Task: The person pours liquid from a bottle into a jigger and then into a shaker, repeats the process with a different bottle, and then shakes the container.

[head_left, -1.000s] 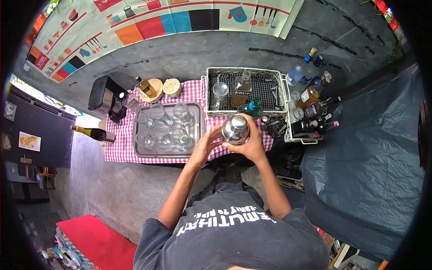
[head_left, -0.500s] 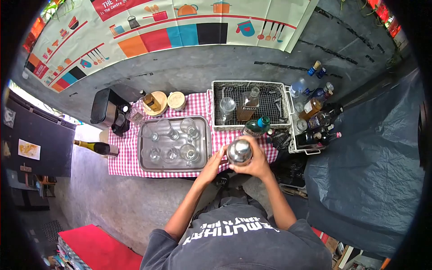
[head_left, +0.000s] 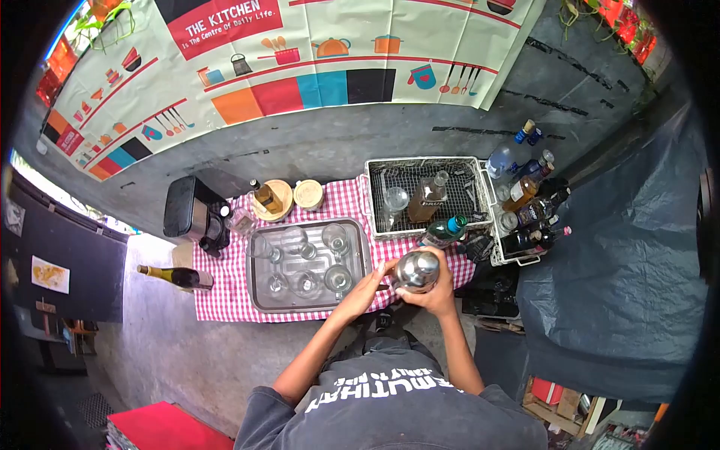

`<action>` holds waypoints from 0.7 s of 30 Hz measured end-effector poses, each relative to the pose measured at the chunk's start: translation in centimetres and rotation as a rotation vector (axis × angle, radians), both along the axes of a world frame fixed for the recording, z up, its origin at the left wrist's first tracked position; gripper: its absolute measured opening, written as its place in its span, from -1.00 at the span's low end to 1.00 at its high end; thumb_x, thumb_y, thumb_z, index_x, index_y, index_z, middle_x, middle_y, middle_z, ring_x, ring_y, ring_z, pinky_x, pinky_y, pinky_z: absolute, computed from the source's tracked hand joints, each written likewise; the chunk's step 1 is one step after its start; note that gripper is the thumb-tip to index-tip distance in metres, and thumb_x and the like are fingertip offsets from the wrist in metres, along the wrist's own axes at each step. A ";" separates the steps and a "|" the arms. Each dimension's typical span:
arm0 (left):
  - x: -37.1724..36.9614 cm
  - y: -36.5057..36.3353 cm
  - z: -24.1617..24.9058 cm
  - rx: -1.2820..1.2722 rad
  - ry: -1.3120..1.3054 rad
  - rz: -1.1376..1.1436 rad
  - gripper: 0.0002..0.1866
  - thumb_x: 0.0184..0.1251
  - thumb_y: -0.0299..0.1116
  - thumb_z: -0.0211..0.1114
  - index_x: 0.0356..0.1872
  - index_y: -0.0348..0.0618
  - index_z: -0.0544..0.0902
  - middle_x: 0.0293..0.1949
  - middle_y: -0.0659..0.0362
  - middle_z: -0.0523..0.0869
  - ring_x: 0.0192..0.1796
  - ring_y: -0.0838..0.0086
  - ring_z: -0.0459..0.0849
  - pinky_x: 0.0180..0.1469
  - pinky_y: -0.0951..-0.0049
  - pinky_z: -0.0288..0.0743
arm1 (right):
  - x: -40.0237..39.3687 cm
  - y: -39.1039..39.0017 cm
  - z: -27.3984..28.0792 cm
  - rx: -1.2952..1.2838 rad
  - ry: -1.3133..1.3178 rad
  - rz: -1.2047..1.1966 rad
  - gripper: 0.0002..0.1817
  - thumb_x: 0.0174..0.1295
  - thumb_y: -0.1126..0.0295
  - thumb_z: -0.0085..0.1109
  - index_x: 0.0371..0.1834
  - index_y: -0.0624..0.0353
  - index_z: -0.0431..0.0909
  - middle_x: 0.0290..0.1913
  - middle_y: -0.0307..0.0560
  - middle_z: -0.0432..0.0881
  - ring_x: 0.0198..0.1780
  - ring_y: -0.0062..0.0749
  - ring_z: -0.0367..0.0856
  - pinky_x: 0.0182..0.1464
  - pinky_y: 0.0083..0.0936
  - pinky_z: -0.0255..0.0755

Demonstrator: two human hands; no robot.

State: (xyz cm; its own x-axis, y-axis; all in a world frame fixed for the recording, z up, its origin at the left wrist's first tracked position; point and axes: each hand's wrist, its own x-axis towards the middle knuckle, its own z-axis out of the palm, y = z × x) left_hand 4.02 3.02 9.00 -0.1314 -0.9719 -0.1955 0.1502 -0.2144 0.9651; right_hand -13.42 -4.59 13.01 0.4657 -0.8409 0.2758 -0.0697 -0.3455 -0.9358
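A shiny metal cocktail shaker (head_left: pixel 417 271) stands out in front of my body, close to the table's front edge, its rounded end facing up towards me. Around its right side and near side wrap the fingers of my right hand (head_left: pixel 439 294). My left hand (head_left: pixel 363 291) is at the shaker's left side, fingers stretched out and fingertips right at the metal. Just beyond the shaker a green bottle with a blue cap (head_left: pixel 445 231) leans by the wire basket. To the left, a grey tray (head_left: pixel 253 289) holds several clear glasses (head_left: pixel 337 277).
A white wire basket (head_left: pixel 369 196) with a brown bottle (head_left: pixel 429 199) and a glass stands behind. Several bottles (head_left: pixel 517 193) fill a rack at right. A coffee machine (head_left: pixel 187 210), a wine bottle (head_left: pixel 174 277) and two round lidded tubs (head_left: pixel 308 194) are at left on the checked cloth (head_left: pixel 225 300).
The view has tilted up, so the table and things sit lower and slightly right. Both hands remain at the shaker, my left fingers still stretched along its side.
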 end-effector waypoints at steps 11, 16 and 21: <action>1.0 -1.7 -0.2 0.014 0.125 -0.228 -0.24 0.53 0.25 -0.44 0.40 -0.15 0.33 0.36 0.03 0.40 0.44 0.26 0.30 0.40 0.13 0.18 | -1.2 2.0 3.1 -0.128 0.064 -0.201 -0.09 -0.36 0.26 0.66 0.16 0.20 0.39 -0.01 -0.06 0.60 0.02 -0.33 0.62 0.08 -0.41 0.50; 0.3 -2.8 -0.6 0.120 0.246 -0.131 -0.25 0.51 0.28 -0.39 0.32 -0.11 0.41 0.29 0.11 0.48 0.36 0.30 0.39 0.31 0.19 0.28 | -0.6 1.9 4.0 -0.162 0.063 -0.229 -0.12 -0.40 0.27 0.64 0.12 0.20 0.41 -0.01 -0.02 0.63 0.02 -0.32 0.63 0.10 -0.38 0.49; -0.4 -3.0 -1.4 0.065 0.279 -0.108 -0.25 0.51 0.27 -0.36 0.27 -0.18 0.44 0.26 0.07 0.51 0.29 0.31 0.46 0.28 0.24 0.32 | -1.8 2.3 3.2 -0.059 0.153 -0.219 -0.08 -0.44 0.21 0.66 0.12 0.20 0.42 -0.07 -0.03 0.66 0.00 -0.33 0.66 0.08 -0.39 0.51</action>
State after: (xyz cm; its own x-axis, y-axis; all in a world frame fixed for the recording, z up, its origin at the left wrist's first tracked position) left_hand 3.63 -0.02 7.60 -0.2907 -0.9361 -0.1982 0.3808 -0.3032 0.8735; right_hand -15.25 -2.24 16.19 0.3146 -0.9108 0.2674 -0.2881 -0.3600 -0.8874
